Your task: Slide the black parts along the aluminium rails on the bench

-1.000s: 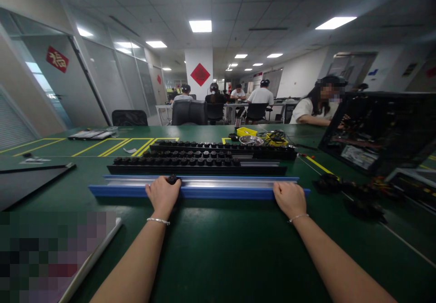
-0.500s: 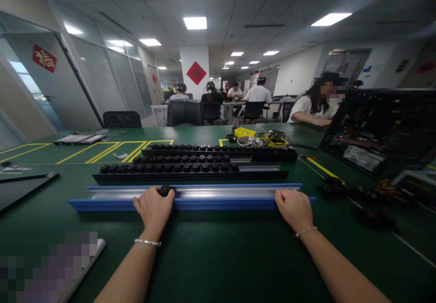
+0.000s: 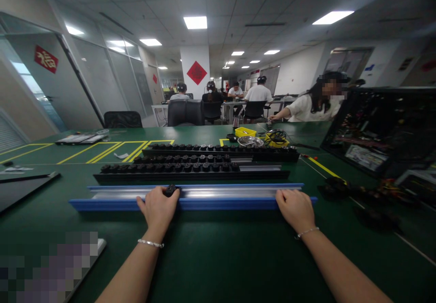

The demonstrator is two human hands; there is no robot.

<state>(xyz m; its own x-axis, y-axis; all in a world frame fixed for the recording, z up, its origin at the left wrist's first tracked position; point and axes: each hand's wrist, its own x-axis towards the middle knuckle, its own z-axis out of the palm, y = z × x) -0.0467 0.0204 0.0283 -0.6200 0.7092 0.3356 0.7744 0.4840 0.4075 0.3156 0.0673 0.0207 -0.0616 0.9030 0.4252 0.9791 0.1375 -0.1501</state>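
Rail (image 3: 226, 195) beneath the fingers (image 3: 286, 196)

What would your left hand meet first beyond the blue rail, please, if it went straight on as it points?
Past the blue rail, the left hand would probably meet the nearest black rail; depth is unclear.

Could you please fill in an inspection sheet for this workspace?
Surface: green table with yellow markings.
Job's things: blue rail with a silvery channel; small black part at the channel; black rails beyond, carrying rows of similar-looking parts.
Clutter: yellow trays, metal dish, open dark case; dark items at right too blurred to identify.
Grips: left grip holds the small black part; right grip clasps the rail's right end.
Cables: black cable bundled at the right-hand tray.
Surroundings: co-worker at right, arm over the table; seated people behind.
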